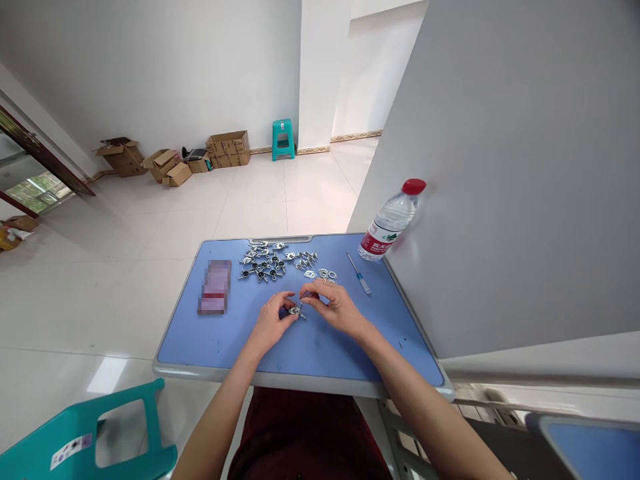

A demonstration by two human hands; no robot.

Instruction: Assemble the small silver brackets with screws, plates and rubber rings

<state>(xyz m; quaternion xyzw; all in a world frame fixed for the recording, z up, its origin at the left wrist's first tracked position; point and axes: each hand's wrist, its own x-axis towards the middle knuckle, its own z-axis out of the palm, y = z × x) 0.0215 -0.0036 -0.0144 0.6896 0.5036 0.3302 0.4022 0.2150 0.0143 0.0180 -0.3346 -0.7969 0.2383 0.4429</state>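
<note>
My left hand [270,321] and my right hand [336,307] meet over the middle of a blue desk [235,340]. Both pinch one small metal fitting [296,311] between their fingertips, just above the desktop. Behind the hands lies a pile of several small metal parts [267,261], some with dark pieces, and a few flat metal plates [326,274]. A small screwdriver [359,273] with a clear handle lies to the right of the plates.
A water bottle [391,221] with a red cap leans at the desk's far right corner against a grey partition [515,173]. A blurred pink rectangle [215,287] lies left. A teal stool [75,440] stands near left. Cardboard boxes [173,159] sit along the far wall.
</note>
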